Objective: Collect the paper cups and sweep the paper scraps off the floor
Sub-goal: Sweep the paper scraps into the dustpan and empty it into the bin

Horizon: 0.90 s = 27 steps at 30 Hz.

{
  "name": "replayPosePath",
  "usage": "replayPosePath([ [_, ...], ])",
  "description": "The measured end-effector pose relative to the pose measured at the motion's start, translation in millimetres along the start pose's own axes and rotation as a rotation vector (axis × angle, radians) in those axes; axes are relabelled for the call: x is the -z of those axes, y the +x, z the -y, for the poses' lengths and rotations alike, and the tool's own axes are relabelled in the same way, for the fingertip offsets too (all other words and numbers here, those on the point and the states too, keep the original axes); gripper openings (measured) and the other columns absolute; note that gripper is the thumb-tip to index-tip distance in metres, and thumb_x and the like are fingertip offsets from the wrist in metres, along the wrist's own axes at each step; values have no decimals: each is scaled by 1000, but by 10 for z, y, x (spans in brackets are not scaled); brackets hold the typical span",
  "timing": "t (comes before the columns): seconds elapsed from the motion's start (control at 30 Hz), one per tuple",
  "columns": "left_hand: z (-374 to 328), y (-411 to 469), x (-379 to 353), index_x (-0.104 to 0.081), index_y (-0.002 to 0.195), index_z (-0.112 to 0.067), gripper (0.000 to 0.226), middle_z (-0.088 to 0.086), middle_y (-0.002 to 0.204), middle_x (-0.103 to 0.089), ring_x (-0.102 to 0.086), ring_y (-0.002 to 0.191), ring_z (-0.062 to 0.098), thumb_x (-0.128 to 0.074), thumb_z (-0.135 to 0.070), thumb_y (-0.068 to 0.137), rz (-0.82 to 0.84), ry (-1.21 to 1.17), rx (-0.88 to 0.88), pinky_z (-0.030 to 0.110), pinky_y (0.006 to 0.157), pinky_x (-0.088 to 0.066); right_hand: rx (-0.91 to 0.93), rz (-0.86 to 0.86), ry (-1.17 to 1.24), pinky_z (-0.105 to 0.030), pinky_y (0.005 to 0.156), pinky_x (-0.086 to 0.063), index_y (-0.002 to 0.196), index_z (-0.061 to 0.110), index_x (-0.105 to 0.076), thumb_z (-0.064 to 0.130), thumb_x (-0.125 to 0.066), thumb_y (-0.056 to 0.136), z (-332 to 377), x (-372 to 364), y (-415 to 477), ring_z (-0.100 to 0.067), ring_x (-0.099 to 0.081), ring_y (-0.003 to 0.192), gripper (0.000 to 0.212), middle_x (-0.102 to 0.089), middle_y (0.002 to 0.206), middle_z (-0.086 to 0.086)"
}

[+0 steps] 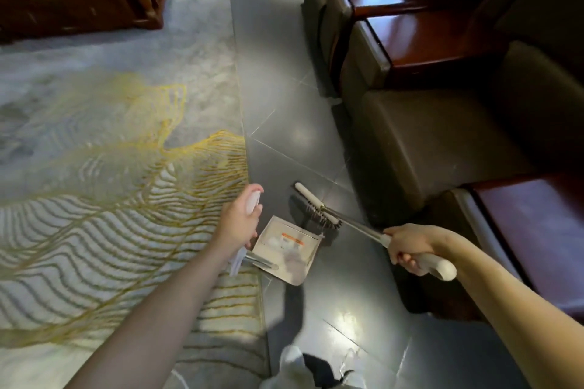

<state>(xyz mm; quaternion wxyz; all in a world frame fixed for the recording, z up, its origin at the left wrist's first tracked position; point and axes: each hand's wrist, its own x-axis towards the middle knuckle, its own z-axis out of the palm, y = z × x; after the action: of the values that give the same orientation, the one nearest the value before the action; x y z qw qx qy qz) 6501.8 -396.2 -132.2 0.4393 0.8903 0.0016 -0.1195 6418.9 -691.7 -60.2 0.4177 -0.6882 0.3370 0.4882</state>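
- At the bottom edge of the view, a white shoe (292, 363) stood on the dark tiled floor (347, 309), close to the edge of the rug (110, 151).
- Both bare forearms were extended forward and down. The hands were well apart, with the dustpan (286, 249) between them.
- The left hand (240, 221) was curled round the white upper grip of the dustpan's long handle, with the wrist roughly straight over the rug's edge.
- The right hand (407, 249) was clamped on the white grip of the broom (357, 224). The fingers were wrapped underneath, and the butt of the grip protruded behind the hand.
- The dustpan lay on the floor just beside the rug, its far edge turned toward the broom head (311, 198).
- Pale, blurred pieces lay inside the pan and appeared to be paper scraps (275, 241). Their number could not be told.
- The broom head was just beyond the dustpan, bristles down, with the metal shaft slanting back to the right hand.
- Farther right stood a brown armchair (442, 142), and beyond it a glossy red-brown side table (426, 31).
- At the far left, a dark wooden coffee table (79, 0) stood on the rug.
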Motion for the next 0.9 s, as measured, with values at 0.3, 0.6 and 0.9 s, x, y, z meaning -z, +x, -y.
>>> replayPosePath([
  [0.3,166,-966,-362,-56,110,-30,28,-4,57,-47,-47,40,4,-53,-10,92,49,81,-78,12,39,-36,99,-93,-343,-31,77,-51,134,-2,-45,0,-44,92,-705,-277,132,-25,-62,93,42,-55,95,-10],
  [0.6,366,-1502,-799,-47,105,-53,37,10,65,-47,-58,66,44,-51,-19,93,30,102,63,37,57,-49,82,75,-377,-20,72,-51,122,-2,-56,3,-47,88,-1270,-980,130,-15,-58,80,36,-57,95,-9],
  [0.9,363,-2210,-678,-51,96,-56,37,12,76,-54,-47,38,13,-47,-19,94,10,46,73,27,34,-43,-115,303,6,-10,34,-37,50,4,-71,6,-42,99,-1837,-788,-632,-5,-42,29,56,-44,41,-2],
])
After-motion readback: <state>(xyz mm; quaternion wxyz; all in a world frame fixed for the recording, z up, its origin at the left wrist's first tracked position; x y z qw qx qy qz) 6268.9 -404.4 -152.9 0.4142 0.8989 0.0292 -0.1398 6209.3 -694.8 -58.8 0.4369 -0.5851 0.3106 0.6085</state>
